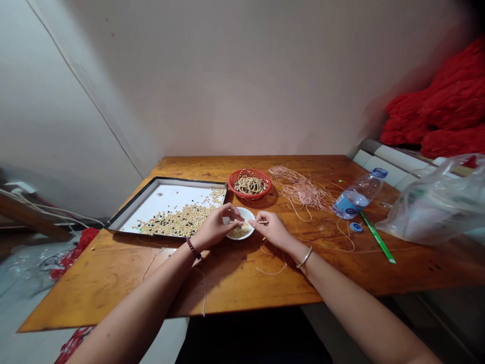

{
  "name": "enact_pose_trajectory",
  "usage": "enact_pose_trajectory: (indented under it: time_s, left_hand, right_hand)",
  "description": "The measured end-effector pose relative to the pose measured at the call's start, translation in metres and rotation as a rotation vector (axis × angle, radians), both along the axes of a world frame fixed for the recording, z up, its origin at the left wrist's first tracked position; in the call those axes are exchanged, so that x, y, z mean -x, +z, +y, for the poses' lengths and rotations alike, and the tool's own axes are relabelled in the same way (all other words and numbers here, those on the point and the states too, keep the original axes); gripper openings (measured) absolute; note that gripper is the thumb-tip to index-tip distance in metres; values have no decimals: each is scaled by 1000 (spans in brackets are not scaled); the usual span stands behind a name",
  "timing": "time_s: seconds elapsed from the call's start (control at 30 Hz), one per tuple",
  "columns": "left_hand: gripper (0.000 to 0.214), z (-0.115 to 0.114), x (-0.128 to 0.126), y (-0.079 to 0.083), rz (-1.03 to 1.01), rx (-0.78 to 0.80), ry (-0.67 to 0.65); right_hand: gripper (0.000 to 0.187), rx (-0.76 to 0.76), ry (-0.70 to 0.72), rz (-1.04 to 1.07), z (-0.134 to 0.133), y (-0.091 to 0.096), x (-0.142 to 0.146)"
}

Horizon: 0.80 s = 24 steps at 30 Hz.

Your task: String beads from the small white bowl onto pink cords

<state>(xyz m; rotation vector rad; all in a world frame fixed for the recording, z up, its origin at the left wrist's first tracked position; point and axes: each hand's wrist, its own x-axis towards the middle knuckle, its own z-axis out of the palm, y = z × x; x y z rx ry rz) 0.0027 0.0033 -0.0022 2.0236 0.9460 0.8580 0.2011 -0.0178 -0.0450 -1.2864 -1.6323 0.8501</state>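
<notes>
A small white bowl [247, 213] with pale beads [239, 232] in it stands between my hands. Over its left side my left hand [219, 225] is closed in a pinch; whatever sits between the fingertips is too small to make out. My right hand [273, 230], at the bowl's right rim, grips a beaded string [262, 222], and a few of its beads show among the fingers. Thin cord [278, 273] trails on the table below that hand. To the left lies a black-edged tray [142, 194] strewn with pale and dark beads.
Behind the bowl, a red basket [230, 188] holds strung beads. A tangle of pink cord [303, 191] lies right of it. Further right are a water bottle [358, 194], its blue cap [356, 227], a green strip [378, 237] and a plastic bag [424, 212]. Red bundles [439, 106] are piled beyond.
</notes>
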Motion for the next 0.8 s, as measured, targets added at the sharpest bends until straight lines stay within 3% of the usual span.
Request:
enact_pose_trajectory:
  time_s: [0.33, 0.8]
  left_hand:
    - [24, 1, 0, -5, -47, 90, -25]
    - [22, 2, 0, -6, -46, 61, -50]
  right_hand:
    - [33, -59, -42, -90, -5, 6, 0]
    - [32, -63, -51, -104, -7, 8, 0]
